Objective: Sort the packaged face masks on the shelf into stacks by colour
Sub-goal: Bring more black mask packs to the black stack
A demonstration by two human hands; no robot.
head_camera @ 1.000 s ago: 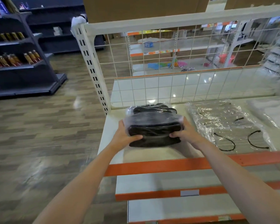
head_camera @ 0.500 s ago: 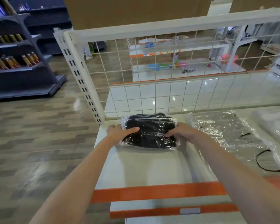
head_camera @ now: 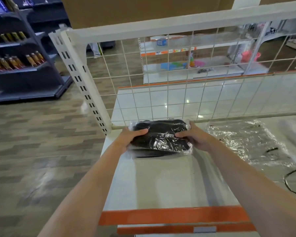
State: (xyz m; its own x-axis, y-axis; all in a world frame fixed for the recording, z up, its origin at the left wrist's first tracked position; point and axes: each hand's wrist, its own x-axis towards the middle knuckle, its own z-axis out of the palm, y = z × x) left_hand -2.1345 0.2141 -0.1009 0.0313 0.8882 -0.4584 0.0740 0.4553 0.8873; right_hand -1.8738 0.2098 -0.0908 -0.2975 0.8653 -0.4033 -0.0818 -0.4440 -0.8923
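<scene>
Black masks (head_camera: 159,136) in clear wrap, held at the back left corner of the shelf (head_camera: 161,182), close against the wire grid (head_camera: 178,93). Gripped from both ends: left hand (head_camera: 132,139) curled round the left end with thumb on top, right hand (head_camera: 190,138) curled round the right end with thumb laid over the wrap. Two-sided hold likely there to keep the slippery packs squared one over another, since plastic slides on plastic. Front edge looks slightly raised off the shelf, with shadow beneath; hard to say whether the back edge rests on the surface. Corner spot probably chosen so the post and grid act as a stop and leave the front of the shelf free for other colours. To the right, lying flat and near but apart from the black stack, clear-wrapped pale masks (head_camera: 246,142) with dark ear loops showing; exact colour hard to judge through the glare. Judged step: settling the black stack in its place. Other colours yet to be stacked.
</scene>
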